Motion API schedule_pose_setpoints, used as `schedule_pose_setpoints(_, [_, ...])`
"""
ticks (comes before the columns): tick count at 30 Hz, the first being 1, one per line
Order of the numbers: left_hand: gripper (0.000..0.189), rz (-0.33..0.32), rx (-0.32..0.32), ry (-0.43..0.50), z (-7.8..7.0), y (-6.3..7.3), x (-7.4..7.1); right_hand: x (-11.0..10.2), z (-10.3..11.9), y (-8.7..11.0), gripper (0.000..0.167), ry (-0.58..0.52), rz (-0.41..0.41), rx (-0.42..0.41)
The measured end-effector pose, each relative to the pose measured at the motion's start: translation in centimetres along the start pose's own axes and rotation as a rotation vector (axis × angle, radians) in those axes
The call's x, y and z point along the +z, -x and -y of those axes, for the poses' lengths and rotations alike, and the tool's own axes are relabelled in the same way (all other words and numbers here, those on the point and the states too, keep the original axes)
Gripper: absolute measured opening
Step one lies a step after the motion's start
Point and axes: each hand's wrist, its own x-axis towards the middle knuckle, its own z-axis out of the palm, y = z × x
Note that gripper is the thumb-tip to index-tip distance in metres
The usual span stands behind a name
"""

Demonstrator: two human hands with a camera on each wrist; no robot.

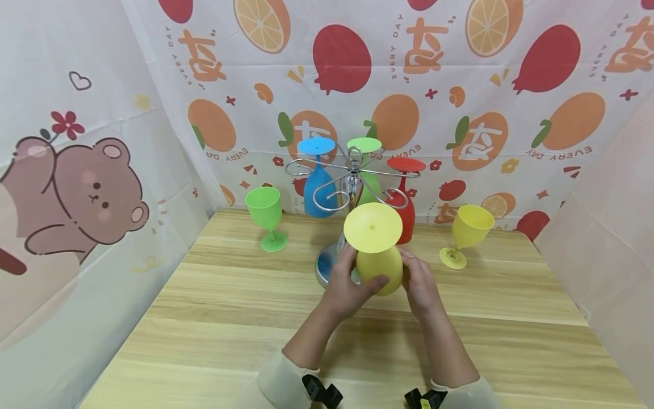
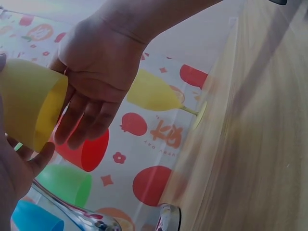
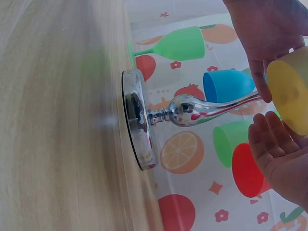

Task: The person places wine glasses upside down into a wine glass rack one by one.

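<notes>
My left hand grips an upside-down yellow goblet by its bowl, with the thumb across the near side. The goblet's round foot faces up, just in front of a chrome goblet rack. On the bowl's other side is my right hand; its fingers are fairly straight in the left wrist view, beside the bowl. Upside down on the rack hang a blue goblet, a light green goblet and a red goblet. The held goblet's open rim shows in the right wrist view.
A green goblet stands upright on the wooden table at the left. Another yellow goblet stands at the right. The rack's round chrome base rests behind my hands. A printed cloth hangs behind the table.
</notes>
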Motion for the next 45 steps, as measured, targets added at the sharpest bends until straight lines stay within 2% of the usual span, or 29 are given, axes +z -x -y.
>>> schedule_pose_setpoints(7, [0.07,-0.003,-0.005,-0.059,0.0,-0.1,-0.1,-0.1,0.1,0.1,0.036,0.058,-0.023,-0.039])
schedule_pose_setpoints(15, [0.069,-0.014,-0.025,-0.122,-0.1,0.2,-0.1,-0.2,1.0,0.4,0.031,0.073,-0.002,-0.131])
schedule_pose_setpoints(19, [0.068,-0.009,-0.055,-0.138,-0.2,0.2,-0.1,-0.1,1.9,0.7,0.034,0.144,-0.002,-0.174])
schedule_pose_setpoints(22, [0.068,-0.005,-0.068,-0.143,-0.3,0.2,0.0,0.0,2.4,1.0,0.034,0.215,0.029,-0.21])
schedule_pose_setpoints(25, [0.07,0.0,-0.07,-0.149,-0.2,0.3,0.0,0.2,2.7,1.2,0.034,0.241,0.067,-0.227])
schedule_pose_setpoints(33, [0.071,0.019,-0.088,-0.153,-0.2,0.3,0.2,0.3,2.7,1.5,0.04,0.247,0.12,-0.218])
schedule_pose_setpoints(45, [0.07,0.024,-0.094,-0.146,-0.1,0.3,0.2,0.3,2.8,1.6,0.04,0.284,0.098,-0.202])
